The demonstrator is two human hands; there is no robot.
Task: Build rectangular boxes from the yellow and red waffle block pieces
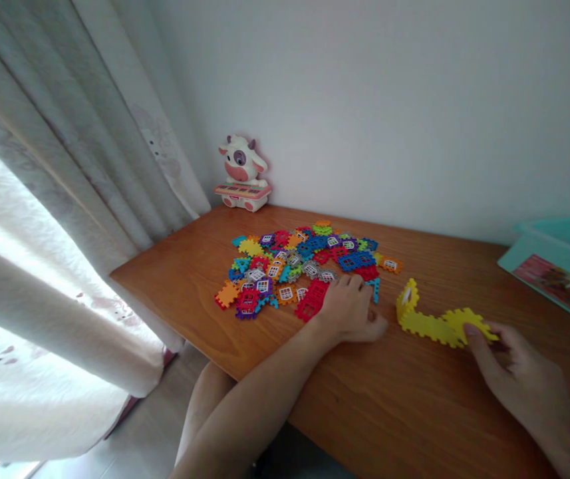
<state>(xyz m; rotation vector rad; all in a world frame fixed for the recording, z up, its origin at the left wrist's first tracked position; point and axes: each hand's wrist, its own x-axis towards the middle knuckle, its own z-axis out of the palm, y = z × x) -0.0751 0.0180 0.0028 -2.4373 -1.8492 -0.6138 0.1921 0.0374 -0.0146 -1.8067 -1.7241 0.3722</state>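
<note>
Pinching yellow pieces [428,325], right fingers [481,351] closed

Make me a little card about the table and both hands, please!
Left hand: curled beside a red plastic panel with square holes; touching or not, can't tell
Right hand: holds one end of joined yellow toothed plastic pieces, other end turned up
Pile: multicoloured toothed plastic pieces
Back: white cow-shaped toy with pink keyboard
Right edge: turquoise plastic tub
Surface: brown wooden tabletop
</note>
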